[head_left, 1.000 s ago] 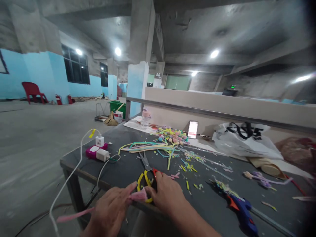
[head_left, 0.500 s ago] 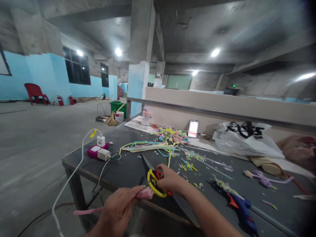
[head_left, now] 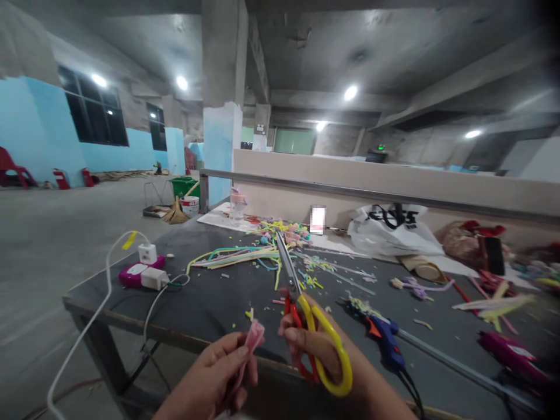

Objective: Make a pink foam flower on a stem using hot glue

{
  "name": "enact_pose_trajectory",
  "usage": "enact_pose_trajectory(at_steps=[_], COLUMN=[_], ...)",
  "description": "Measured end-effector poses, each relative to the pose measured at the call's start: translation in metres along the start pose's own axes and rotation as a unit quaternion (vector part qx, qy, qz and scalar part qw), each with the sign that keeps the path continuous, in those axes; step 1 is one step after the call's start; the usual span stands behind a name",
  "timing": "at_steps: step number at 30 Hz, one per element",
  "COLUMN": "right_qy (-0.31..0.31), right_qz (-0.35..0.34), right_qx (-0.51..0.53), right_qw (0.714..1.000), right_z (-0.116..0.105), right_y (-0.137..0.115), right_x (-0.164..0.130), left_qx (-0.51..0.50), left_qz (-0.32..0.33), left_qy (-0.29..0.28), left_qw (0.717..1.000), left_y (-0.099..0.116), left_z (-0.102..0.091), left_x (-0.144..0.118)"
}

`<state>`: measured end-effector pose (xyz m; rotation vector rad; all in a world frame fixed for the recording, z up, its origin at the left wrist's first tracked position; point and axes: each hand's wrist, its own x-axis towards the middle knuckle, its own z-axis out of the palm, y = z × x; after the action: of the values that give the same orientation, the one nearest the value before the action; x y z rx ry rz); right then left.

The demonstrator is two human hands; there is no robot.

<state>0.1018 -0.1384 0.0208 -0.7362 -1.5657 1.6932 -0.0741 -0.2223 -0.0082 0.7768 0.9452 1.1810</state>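
Observation:
My left hand (head_left: pixel 214 379) pinches a pink fuzzy stem (head_left: pixel 252 339) between thumb and fingers, its end sticking up near the table's front edge. My right hand (head_left: pixel 321 350) grips a pair of scissors (head_left: pixel 306 315) with yellow and red handles, fingers through the loops. The closed blades point up and away over the dark table (head_left: pixel 219 303). The scissors are just right of the pink stem, a small gap between them.
A bundle of coloured stems (head_left: pixel 245 256) and cut scraps litter the table. A blue glue gun (head_left: pixel 385 341) lies right of my hand. A pink power strip with white plugs (head_left: pixel 142 271) sits at the left corner. White plastic bag (head_left: pixel 394 233) at the back.
My right hand picked the scissors up off the table and raised them, blades pointing away. The left hand turned the pink stem upright. The view has shifted to the right.

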Motion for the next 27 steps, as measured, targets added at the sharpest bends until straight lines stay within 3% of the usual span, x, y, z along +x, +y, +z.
enact_pose_trajectory(at_steps=[9, 17, 27], right_qy=[0.023, 0.078, 0.079], right_qz=[-0.035, -0.057, -0.026], right_qx=[0.003, 0.037, -0.01], right_qw=[0.999, 0.995, 0.996], right_z=[0.012, 0.011, 0.013], right_y=[0.014, 0.017, 0.019], right_x=[-0.031, -0.033, -0.031], left_qx=[0.085, 0.041, 0.192], left_qz=[-0.074, -0.105, -0.109], left_qy=[-0.11, -0.06, -0.069], left_qw=[0.988, 0.992, 0.973], left_y=[-0.015, 0.004, -0.019], left_z=[0.021, 0.03, 0.017], left_x=[0.01, -0.003, 0.018])
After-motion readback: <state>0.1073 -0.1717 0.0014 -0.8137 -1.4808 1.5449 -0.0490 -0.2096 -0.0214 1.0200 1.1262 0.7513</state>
